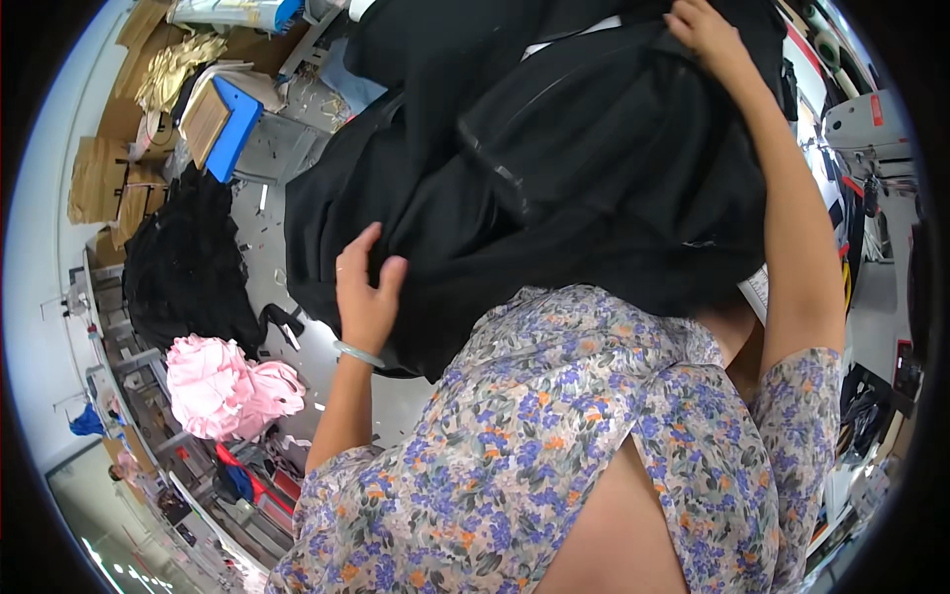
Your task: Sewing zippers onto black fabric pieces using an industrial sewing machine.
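A large spread of black fabric [594, 148] lies in loose folds before me, reaching down over my lap. Pale chalk-like marks and a thin light line run across its middle. My left hand [366, 297] is at the near left edge of this cloth, thumb and forefinger apart, with nothing seen between them; a pale bangle circles the wrist. At the far right, my right hand [705, 38] has its bent fingers closed on the black fabric, the arm stretched out. A small white patch [574, 38] shows beneath the cloth at the top.
On the left, a pink bundle of fabric [223, 388] and a black heap of cloth [193, 262] sit near the grey floor, which has scattered scraps. Beyond them are a blue board [235, 127], cardboard [97, 178] and gold material [178, 71]. A grey machine [867, 123] stands at the right.
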### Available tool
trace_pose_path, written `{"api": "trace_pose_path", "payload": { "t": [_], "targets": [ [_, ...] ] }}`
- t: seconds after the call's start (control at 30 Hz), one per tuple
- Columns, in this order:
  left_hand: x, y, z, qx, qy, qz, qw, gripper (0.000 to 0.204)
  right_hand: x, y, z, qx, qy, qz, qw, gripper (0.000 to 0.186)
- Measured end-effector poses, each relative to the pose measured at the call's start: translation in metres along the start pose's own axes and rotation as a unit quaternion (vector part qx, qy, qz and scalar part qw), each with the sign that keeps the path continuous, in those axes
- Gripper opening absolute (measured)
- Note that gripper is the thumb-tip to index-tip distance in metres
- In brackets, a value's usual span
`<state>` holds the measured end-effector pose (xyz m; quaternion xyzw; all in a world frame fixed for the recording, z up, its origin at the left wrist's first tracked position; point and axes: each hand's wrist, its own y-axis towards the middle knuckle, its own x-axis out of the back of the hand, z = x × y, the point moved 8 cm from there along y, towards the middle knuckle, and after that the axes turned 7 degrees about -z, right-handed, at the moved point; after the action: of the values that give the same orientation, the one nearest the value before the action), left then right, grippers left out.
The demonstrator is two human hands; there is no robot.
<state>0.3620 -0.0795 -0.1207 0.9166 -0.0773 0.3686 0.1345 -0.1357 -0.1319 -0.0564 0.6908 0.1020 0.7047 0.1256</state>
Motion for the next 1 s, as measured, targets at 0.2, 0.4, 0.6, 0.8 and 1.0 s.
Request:
{"api": "trace_pose_path", "payload": {
  "t": [0.2,0.4,0.6,0.8,1.0],
  "targets": [
    [-0.027,-0.028,-0.058,-0.19,0.178,0.017,0.965,0.063,0.028,-0.005,-0.01,-0.156,-0.072,-0.01,0.985,0.015],
    [-0.019,0.029,-0.063,-0.196,0.153,-0.154,0.956,0.048,0.083,-0.002,0.139,0.054,0.143,-0.201,0.967,0.014],
    [-0.043,0.132,-0.007,-0.068,0.203,-0.053,0.975,0.037,0.028,-0.063,0.31,0.35,0.185,-0.074,0.915,0.012],
    [0.05,0.061,-0.057,-0.068,-0.125,0.109,0.984,0.025,-0.047,-0.068,0.238,0.223,-0.021,-0.018,0.974,0.007],
    [0.064,-0.013,0.087,0.272,-0.121,0.278,0.914,0.013,-0.043,-0.059,0.263,0.206,-0.009,0.083,0.975,0.013]
  ]
}}
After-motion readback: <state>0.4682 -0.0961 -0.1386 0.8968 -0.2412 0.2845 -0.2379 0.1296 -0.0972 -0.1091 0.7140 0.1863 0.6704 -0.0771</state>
